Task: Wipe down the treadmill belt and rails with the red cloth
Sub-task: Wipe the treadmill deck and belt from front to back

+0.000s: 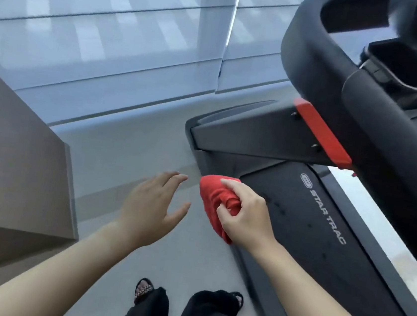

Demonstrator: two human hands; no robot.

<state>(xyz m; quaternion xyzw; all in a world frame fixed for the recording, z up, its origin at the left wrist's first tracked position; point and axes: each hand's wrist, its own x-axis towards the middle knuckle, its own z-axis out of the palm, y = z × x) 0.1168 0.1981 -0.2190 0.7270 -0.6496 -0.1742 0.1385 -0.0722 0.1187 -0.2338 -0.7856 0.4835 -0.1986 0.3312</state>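
Observation:
The black treadmill belt (309, 221) with white lettering runs from the centre to the lower right, edged by a dark left side rail (249, 269). My right hand (245, 211) is closed around the bunched red cloth (214, 200), held at the front left corner of the belt, over the left rail. My left hand (152, 208) hovers open above the floor just left of the cloth, fingers spread, holding nothing.
The treadmill's motor cover (243, 136) and a red-marked upright (322, 134) rise ahead; the black handlebar and console (368, 72) hang at upper right. A brown cabinet (14, 161) stands on the left. Window blinds (113, 30) fill the background. My feet (186, 300) stand on the grey floor.

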